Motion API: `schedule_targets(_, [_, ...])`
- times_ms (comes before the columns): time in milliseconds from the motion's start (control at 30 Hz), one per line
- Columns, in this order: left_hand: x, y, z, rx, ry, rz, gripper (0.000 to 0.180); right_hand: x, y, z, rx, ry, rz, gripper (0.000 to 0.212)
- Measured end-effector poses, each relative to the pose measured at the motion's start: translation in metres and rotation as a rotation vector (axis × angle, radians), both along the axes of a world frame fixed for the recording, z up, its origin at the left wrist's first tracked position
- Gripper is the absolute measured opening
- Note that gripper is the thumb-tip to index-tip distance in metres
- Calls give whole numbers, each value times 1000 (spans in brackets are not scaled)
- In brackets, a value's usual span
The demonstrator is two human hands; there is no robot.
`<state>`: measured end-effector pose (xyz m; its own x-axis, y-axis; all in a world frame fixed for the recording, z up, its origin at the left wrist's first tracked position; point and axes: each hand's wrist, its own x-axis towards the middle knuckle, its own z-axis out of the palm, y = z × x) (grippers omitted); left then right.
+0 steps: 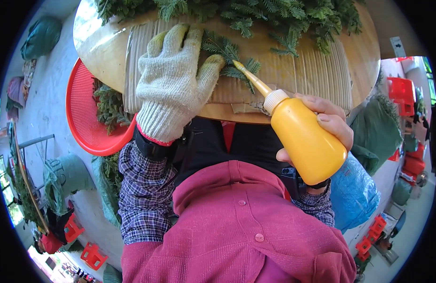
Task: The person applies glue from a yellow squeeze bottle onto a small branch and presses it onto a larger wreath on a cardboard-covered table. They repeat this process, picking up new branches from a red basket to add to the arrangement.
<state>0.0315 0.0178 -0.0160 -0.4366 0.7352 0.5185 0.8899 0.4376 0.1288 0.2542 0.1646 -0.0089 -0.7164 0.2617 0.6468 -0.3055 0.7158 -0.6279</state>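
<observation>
My left hand (173, 80), in a white knitted glove, presses flat on a small green fir sprig (227, 52) that lies on a sheet of corrugated cardboard (307, 70). My bare right hand (329, 122) grips a yellow squeeze bottle (306, 139) with a white collar. The bottle's thin nozzle tip (238, 64) points at the sprig beside my gloved thumb. A heap of green fir branches (255, 14) covers the far part of the round wooden table (100, 52).
A red mesh basket (83, 113) holding green sprigs sits left of the table, below its edge. Green sacks (69, 172) and a blue bag (352, 193) lie on the floor. Red crates (402, 89) stand at right.
</observation>
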Motion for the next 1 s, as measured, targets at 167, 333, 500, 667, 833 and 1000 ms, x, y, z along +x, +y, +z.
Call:
schedule_targets(167, [6, 0, 7, -125, -40, 34, 25, 3, 1, 0, -6, 13, -7, 80])
schedule_targets(333, [6, 1, 6, -81, -29, 18, 34, 5, -1, 2, 11, 16, -23, 80])
schedule_targets(500, [3, 1, 3, -26, -16, 3, 46, 8, -2, 3, 12, 18, -40, 79])
schedule_targets(667, [-1, 0, -1, 4, -4, -15, 51, 8, -4, 1, -12, 60, -48, 76])
schedule_targets(833, [-1, 0, -3, 33, 14, -42, 50, 10, -3, -3, -56, 159, -47, 69])
schedule_targets(1000, [-2, -1, -3, 28, 19, -45, 51, 13, -4, 0, -45, 146, -44, 71])
